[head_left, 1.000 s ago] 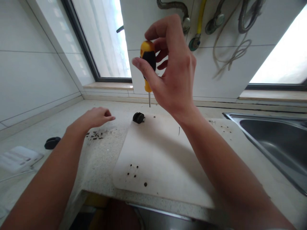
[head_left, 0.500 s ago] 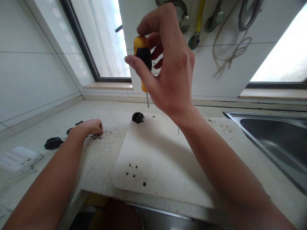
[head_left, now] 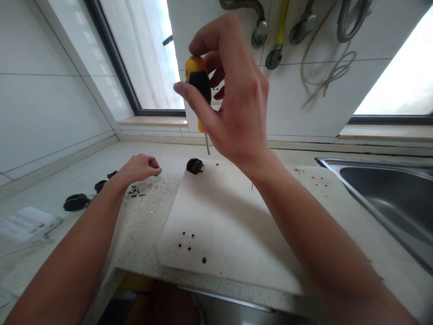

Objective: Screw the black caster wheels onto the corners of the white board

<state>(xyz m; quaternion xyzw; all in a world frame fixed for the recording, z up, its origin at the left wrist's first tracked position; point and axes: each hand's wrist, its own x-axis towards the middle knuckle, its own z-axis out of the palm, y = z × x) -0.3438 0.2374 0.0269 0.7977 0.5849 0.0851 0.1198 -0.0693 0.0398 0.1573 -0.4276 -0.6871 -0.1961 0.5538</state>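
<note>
My right hand [head_left: 233,95] grips a yellow and black screwdriver [head_left: 199,83] by its handle, shaft pointing down. Below its tip, a black caster wheel [head_left: 194,166] sits on the far left corner of a white board [head_left: 216,216]. Groups of small holes mark the board's other visible corners. My left hand [head_left: 144,166] is above the counter left of the board, fingertips pinched together; whatever is between them is too small to make out. A pile of small dark screws [head_left: 135,192] lies just below that hand. Loose black casters [head_left: 76,202] lie farther left, partly behind my forearm.
A steel sink [head_left: 389,194] is set into the counter on the right. At the far left lies a white plastic device [head_left: 30,223] with a cable. Hoses and a yellow pipe [head_left: 280,31] come out of the tiled wall behind.
My left hand has lifted off the screw pile and moved right and away toward the caster on the board. The right hand with the screwdriver has dropped slightly.
</note>
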